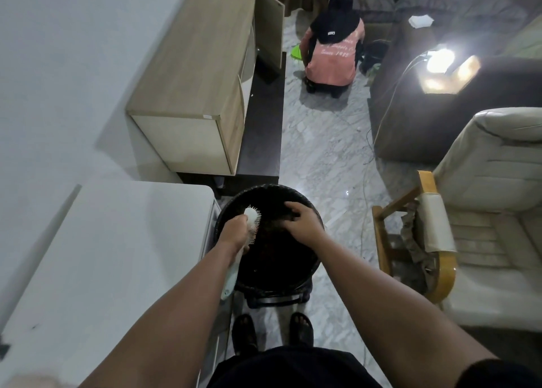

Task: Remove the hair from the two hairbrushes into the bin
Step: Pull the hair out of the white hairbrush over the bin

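Over the black bin (pixel 231 202) at the near end of the white table (pixel 111 255), the person's left hand (pixel 233 233) is clenched around a white hairbrush (pixel 252 216), bristles turned right toward the bin's middle. The right hand (pixel 303 222) hangs just beside it inside the rim, fingers curled down around a dark clump, apparently hair, though it blurs into the dark interior, so I cannot tell how firmly it is pinched. Only one brush is in view. The bin is dark inside; any hair already in it cannot be made out. My worry: strands could cling to the fingers and drift onto the marble floor (pixel 322 158), or the brush could slip in if the handle grip loosens
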### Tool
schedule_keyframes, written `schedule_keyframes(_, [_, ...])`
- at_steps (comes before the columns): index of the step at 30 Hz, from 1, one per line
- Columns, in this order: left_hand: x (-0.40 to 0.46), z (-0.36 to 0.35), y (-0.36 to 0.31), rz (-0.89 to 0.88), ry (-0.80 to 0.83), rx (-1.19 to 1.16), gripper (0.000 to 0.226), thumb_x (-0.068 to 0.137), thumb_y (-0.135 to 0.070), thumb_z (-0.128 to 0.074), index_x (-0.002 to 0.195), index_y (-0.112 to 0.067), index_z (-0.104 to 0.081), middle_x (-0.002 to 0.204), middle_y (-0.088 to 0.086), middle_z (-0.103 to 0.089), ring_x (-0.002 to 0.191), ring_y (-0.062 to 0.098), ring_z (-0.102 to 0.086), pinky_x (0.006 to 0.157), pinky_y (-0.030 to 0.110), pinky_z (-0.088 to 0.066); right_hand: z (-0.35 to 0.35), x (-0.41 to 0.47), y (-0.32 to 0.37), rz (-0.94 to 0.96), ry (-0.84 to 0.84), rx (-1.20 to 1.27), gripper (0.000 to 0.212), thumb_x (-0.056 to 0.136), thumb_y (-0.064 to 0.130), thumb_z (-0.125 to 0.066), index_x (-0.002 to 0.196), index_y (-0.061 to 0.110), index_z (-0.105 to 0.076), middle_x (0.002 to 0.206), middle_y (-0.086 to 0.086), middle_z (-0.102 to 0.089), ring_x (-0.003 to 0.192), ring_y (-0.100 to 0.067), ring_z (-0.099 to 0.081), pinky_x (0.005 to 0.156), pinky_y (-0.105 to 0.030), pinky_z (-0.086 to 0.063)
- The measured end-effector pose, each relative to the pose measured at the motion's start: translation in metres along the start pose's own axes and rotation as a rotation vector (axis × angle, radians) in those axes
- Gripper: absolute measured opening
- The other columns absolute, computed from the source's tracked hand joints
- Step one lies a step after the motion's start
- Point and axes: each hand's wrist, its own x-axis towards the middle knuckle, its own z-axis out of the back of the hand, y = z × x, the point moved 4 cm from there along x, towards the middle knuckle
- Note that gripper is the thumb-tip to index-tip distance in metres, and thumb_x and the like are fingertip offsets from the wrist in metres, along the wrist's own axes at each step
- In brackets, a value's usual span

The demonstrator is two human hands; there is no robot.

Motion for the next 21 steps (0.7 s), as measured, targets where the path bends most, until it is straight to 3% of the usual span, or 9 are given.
schedule_keyframes(2, [-0.003,-0.013,-0.006,-0.020,0.017,-0.047,0.041,0.091,-0.036,-0.040,0.094,-0.009,-0.071,0.083,0.013,-0.065,0.074,0.027,-0.061,0.061,0.036,-0.044,-0.026,-0.003,0.016,0.130,0.098,0.029,0.060,0.088,0.017,-0.081,0.145,0.019,-0.062,0.125,0.005,-0.067,0.092,-0.017,-0.072,0.096,-0.034,-0.060])
schedule_keyframes(5, [-0.011,-0.027,-0.011,-0.036,0.058,-0.073,0.036,0.100,-0.021,-0.036,0.085,-0.012,-0.067,0.069,0.009,-0.060,0.058,0.022,-0.055,0.052,0.032,-0.038,-0.037,-0.005,0.020,0.146,-0.050,0.015,0.035,0.088,0.023,-0.080,0.123,0.021,-0.078,0.110,0.000,-0.081,0.091,-0.013,-0.076,0.094,-0.037,-0.063])
schedule_keyframes(8, [-0.018,-0.028,-0.012,-0.080,0.091,-0.043,0.033,0.101,-0.018,-0.035,0.095,-0.011,-0.067,0.083,0.014,-0.066,0.073,0.027,-0.067,0.045,0.025,-0.035,-0.016,0.001,0.005,0.067,-0.173,-0.140,0.015,0.087,0.018,-0.073,0.095,0.023,-0.085,0.089,0.002,-0.081,0.082,-0.014,-0.075,0.085,-0.031,-0.063])
schedule_keyframes(10, [-0.016,-0.025,-0.014,-0.102,0.086,-0.034,0.038,0.099,-0.023,-0.035,0.109,-0.006,-0.067,0.097,0.016,-0.070,0.088,0.027,-0.072,0.042,0.021,-0.035,0.003,0.006,-0.017,-0.069,-0.231,-0.133,0.018,0.088,0.014,-0.068,0.086,0.023,-0.084,0.083,-0.001,-0.080,0.079,-0.020,-0.076,0.083,-0.037,-0.065])
schedule_keyframes(13, [-0.012,-0.017,-0.017,-0.093,0.076,-0.076,0.053,0.088,-0.035,-0.036,0.119,-0.006,-0.067,0.104,0.012,-0.071,0.086,0.021,-0.068,0.046,0.024,-0.036,0.018,0.008,-0.030,-0.177,-0.289,-0.061,0.027,0.090,0.009,-0.063,0.076,0.027,-0.078,0.083,-0.005,-0.079,0.080,-0.026,-0.077,0.081,-0.044,-0.067])
schedule_keyframes(16, [-0.005,-0.010,-0.016,-0.100,0.020,-0.101,0.053,0.085,-0.038,-0.035,0.116,-0.012,-0.069,0.109,0.017,-0.071,0.088,0.026,-0.062,0.047,0.025,-0.041,0.019,-0.001,-0.003,-0.064,-0.351,-0.002,0.023,0.092,0.014,-0.062,0.099,0.026,-0.081,0.099,0.001,-0.080,0.092,-0.019,-0.075,0.090,-0.034,-0.061])
schedule_keyframes(18, [-0.003,-0.013,-0.017,-0.125,0.007,-0.140,0.047,0.087,-0.035,-0.036,0.112,-0.013,-0.069,0.109,0.023,-0.070,0.087,0.028,-0.063,0.050,0.028,-0.047,0.003,-0.010,0.025,0.139,-0.237,-0.010,0.028,0.093,0.019,-0.069,0.119,0.021,-0.078,0.106,0.001,-0.077,0.093,-0.015,-0.072,0.090,-0.025,-0.056])
schedule_keyframes(21, [-0.007,-0.025,-0.028,-0.182,-0.016,-0.280,0.032,0.096,-0.017,-0.042,0.113,-0.007,-0.066,0.100,0.020,-0.069,0.083,0.024,-0.068,0.060,0.031,-0.055,-0.031,-0.023,0.048,0.341,-0.059,-0.078,0.031,0.091,0.021,-0.077,0.122,0.018,-0.079,0.107,0.000,-0.074,0.094,-0.013,-0.071,0.088,-0.024,-0.057])
